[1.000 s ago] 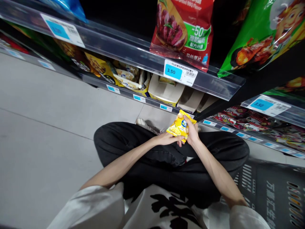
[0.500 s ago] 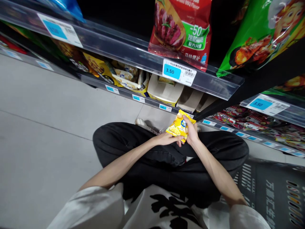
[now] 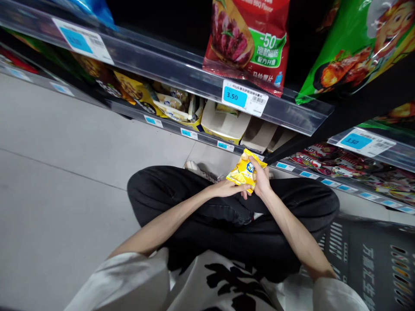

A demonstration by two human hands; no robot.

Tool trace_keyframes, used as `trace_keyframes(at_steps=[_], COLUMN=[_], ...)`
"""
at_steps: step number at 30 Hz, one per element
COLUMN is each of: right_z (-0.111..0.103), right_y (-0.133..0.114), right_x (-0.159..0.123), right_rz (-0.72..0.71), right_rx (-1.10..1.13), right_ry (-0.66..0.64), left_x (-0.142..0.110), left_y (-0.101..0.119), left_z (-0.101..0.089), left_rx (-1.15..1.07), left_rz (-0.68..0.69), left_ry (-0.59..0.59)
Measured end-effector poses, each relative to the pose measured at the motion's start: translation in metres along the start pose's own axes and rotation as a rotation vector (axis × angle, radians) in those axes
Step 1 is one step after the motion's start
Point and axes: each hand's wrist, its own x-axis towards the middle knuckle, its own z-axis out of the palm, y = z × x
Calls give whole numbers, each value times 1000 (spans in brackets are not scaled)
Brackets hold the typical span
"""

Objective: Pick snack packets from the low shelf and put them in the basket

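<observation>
A small yellow snack bag [image 3: 243, 170] with a blue logo is held between my two hands, in front of the lowest shelf and over my crossed legs. My left hand [image 3: 227, 188] grips its lower edge, thumb on top and fingers partly hidden beneath. On the bag's right side, my right hand [image 3: 261, 179] is closed with the thumb pressed on its front. The bag looks sealed. Just beyond it, on the bottom shelf, are an open cardboard box [image 3: 215, 125] with a packet at its back and another cardboard box [image 3: 256, 134].
Overhanging my hands is an upper shelf edge [image 3: 181, 71] with price tags, a red chip bag [image 3: 246, 47] and a green chip bag [image 3: 350, 56]. A dark shelf post [image 3: 301, 138] slants at right. Beside my right leg stands a grey plastic basket [image 3: 353, 255].
The whole view has shifted very slightly. Both hands keep the same hold on the snack bag.
</observation>
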Motion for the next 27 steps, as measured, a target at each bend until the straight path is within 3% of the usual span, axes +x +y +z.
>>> trace_keyframes(at_steps=[27], right_z=[0], right_y=[0], right_x=[0], right_rz=[1], right_rx=[3], right_ry=[20], left_x=[0], left_y=[1], left_z=[0], left_rx=[-13], left_rz=[18], left_ry=[17])
